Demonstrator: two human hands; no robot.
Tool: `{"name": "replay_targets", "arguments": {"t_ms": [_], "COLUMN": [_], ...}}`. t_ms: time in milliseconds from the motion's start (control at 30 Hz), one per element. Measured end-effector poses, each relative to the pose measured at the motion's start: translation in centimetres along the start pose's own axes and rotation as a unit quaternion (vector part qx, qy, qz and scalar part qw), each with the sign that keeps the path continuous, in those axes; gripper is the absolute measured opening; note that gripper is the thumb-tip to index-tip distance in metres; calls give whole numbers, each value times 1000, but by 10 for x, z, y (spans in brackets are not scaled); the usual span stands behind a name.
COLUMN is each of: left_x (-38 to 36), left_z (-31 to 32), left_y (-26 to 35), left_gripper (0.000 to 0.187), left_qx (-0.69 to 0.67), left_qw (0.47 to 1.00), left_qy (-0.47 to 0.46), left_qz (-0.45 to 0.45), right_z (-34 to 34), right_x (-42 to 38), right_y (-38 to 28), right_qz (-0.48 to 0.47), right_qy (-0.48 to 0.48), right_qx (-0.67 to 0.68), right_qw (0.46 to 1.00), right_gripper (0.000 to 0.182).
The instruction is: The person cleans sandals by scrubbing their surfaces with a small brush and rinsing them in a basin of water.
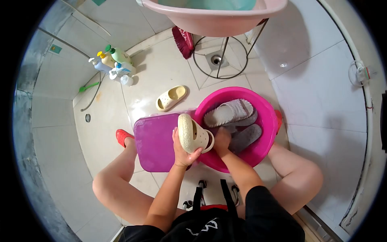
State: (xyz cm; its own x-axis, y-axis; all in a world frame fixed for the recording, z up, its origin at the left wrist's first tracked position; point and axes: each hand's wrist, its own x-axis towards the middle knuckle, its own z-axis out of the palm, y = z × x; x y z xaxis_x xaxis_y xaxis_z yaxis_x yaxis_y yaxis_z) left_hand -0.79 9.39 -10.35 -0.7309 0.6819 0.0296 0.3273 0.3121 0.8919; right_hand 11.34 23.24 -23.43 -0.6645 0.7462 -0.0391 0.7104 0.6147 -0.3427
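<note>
Tiled floor (141,84) below — wetness could slip the cream clog (189,139) from the left hand (181,155) gripping it; the right hand's (222,139) hold is hidden.

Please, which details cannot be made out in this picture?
In the head view:
What the right hand grips, if anything: hidden by the hand itself.
Part of the left hand: hidden behind the cream clog.
Most of the right red shoe: behind the magenta basin.
Far rim of the pale pink tub: cut off by the top edge.
Labels on the pump bottles: too small to read.
</note>
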Motion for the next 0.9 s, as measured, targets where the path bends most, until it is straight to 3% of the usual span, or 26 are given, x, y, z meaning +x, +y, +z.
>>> {"name": "replay_targets", "arguments": {"t_ms": [33,67,133,167,233,267,300,367,400,467,500,567,600,633,700,733,767,833,900], "left_x": [2,3,6,9,13,14,13,13,15,16,17,15,13,12,15,15,15,17,15], "left_z": [0,-1,-3,-4,-4,-4,-6,-6,-6,-6,-6,-4,-4,-4,-7,-7,-7,-7,-6], "left_y": [6,10,20,26,33,34,36,39,39,40,40,39,38,36,37,37,37,37,36], "left_gripper": [99,99,99,98,98,97,97,97,97,98,98,99,100,100,100,100,99,99,99], "left_qx": [-2,19,40,25,9,45,81,98,91,84,86,88,88,87,87,97,106,105,112], "left_qw": [1000,1000,998,998,998,995,992,991,992,993,992,992,992,993,992,991,990,990,989], "left_qy": [3,8,21,28,43,45,45,40,40,42,43,45,45,45,39,36,32,31,28], "left_qz": [2,17,35,41,54,70,85,86,81,77,78,80,74,67,79,84,90,91,94], "right_z": [-6,-15,-29,-29,-11,20,23,22,16,3,3,10,31,34,31,30,33,48,37], "right_x": [1,4,13,13,6,-4,-7,-13,-8,0,0,-17,-25,-23,-8,-10,-10,-14,-15], "right_y": [-2,4,23,16,-1,-10,-18,-10,-4,6,-1,-17,-6,5,21,19,9,-10,-7], "right_qz": [-2,-4,-197,-203,61,106,60,-117,-118,-62,-63,36,-87,-86,-193,-108,-110,101,67], "right_qy": [-79,-78,-202,-198,-120,-16,-18,-35,-29,-133,-129,16,12,15,-163,-138,-139,-96,-119], "right_qx": [27,25,21,19,-41,-68,56,41,40,-83,-84,-97,-55,-54,-40,-112,-112,-93,-75], "right_qw": [996,997,959,959,990,992,996,992,992,986,986,994,995,995,967,978,978,986,988], "right_gripper": [29,29,30,30,28,26,23,21,21,21,21,22,25,25,28,33,33,33,31]}}
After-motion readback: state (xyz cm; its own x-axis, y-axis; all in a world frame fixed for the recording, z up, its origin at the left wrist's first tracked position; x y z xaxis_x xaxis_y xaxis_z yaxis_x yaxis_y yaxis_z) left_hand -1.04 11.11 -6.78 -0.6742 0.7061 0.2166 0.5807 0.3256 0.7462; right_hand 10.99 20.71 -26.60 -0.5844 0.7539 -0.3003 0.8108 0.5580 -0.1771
